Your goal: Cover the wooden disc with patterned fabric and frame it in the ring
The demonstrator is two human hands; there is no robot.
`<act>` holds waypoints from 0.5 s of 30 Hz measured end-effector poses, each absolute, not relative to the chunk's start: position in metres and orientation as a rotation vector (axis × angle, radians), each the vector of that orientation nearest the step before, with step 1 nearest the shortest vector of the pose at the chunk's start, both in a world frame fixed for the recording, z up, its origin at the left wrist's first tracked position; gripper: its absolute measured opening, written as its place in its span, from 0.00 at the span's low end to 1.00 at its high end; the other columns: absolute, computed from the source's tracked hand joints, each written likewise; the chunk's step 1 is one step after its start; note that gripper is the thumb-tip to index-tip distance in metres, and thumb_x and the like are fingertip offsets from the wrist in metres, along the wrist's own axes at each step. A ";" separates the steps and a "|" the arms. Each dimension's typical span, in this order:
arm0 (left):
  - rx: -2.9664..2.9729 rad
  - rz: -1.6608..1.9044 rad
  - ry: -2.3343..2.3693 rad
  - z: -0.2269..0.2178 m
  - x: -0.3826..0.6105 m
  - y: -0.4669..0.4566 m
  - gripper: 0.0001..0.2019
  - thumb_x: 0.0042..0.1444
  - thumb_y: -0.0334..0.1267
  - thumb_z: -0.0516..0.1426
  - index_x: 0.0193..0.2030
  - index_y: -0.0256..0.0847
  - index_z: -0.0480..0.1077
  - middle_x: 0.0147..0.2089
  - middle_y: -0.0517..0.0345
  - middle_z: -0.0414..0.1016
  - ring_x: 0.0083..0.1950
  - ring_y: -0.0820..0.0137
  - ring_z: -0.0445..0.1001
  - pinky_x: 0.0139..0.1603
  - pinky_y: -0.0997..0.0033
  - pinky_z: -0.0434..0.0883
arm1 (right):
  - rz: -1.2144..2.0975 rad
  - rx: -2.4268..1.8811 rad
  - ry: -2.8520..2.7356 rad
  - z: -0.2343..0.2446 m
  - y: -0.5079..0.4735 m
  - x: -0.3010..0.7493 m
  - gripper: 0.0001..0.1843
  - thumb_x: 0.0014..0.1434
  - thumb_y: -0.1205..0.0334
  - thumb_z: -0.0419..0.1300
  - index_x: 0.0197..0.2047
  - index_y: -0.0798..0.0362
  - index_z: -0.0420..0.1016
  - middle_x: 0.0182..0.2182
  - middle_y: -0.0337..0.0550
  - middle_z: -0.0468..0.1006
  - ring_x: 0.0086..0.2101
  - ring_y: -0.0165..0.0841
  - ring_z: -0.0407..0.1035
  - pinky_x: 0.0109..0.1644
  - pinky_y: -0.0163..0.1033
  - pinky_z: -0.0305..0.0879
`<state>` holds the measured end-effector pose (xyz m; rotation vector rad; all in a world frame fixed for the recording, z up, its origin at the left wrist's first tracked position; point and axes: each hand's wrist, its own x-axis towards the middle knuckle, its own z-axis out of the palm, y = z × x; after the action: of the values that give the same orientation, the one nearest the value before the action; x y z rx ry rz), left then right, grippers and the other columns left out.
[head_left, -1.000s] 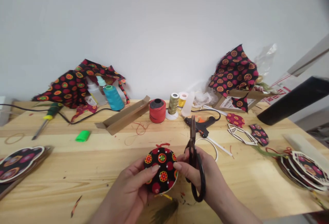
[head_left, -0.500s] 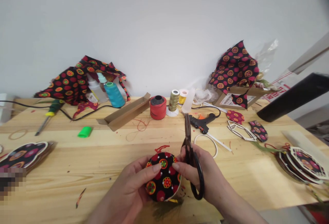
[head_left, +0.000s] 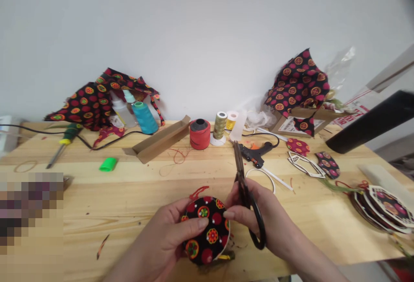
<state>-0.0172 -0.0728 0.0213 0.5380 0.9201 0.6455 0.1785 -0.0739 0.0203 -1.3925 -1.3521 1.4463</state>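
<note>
A round pad (head_left: 211, 221) covered in black fabric with red dots and orange flower motifs rests in my left hand (head_left: 168, 234), thumb on top and fingers beneath. Small white dots are scattered over its face, and a pale rim shows at its right edge. A red cord (head_left: 199, 192) sticks out at the top, with a yellow and dark tassel (head_left: 224, 257) below. My right hand (head_left: 267, 215) is closed around dark-handled scissors (head_left: 239, 165), blades pointing up and away from me. Its thumb tip is at the pad's right edge; whether it presses there I cannot tell.
Behind my hands stand a red thread spool (head_left: 199, 137), a gold thread cone (head_left: 220, 126) and a teal cone (head_left: 144, 118). A black glue gun (head_left: 258, 152) lies right of them. Decorated pieces (head_left: 384, 208) are stacked far right, a screwdriver (head_left: 63, 146) far left.
The pad has shifted slightly down. My right thumb has slid from its face to its edge, and the scissors have tilted a little, their handles swinging right.
</note>
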 end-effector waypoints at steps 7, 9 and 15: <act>0.504 0.705 0.965 0.024 -0.020 -0.070 0.15 0.48 0.32 0.67 0.44 0.35 0.78 0.37 0.48 0.83 0.32 0.67 0.79 0.31 0.74 0.73 | 0.824 -1.642 -1.926 0.021 -0.086 0.200 0.19 0.43 0.54 0.70 0.36 0.51 0.71 0.22 0.35 0.69 0.23 0.31 0.62 0.24 0.34 0.58; 0.524 0.706 0.951 0.024 -0.020 -0.070 0.15 0.49 0.33 0.66 0.45 0.36 0.78 0.36 0.49 0.83 0.32 0.68 0.78 0.30 0.74 0.73 | 0.522 -1.588 -2.075 0.022 -0.089 0.203 0.18 0.42 0.53 0.70 0.35 0.51 0.73 0.25 0.40 0.74 0.25 0.35 0.67 0.27 0.37 0.62; 0.549 0.697 0.946 0.022 -0.018 -0.069 0.19 0.52 0.34 0.65 0.52 0.39 0.74 0.40 0.49 0.82 0.34 0.67 0.77 0.32 0.71 0.74 | -0.194 -1.293 -2.242 0.016 -0.090 0.216 0.14 0.59 0.55 0.56 0.41 0.57 0.73 0.31 0.50 0.79 0.30 0.40 0.74 0.32 0.43 0.68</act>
<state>-0.0176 -0.0692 0.0224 0.5494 0.9460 0.6967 0.2163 -0.0903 0.0159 -1.2931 -2.2415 -0.1940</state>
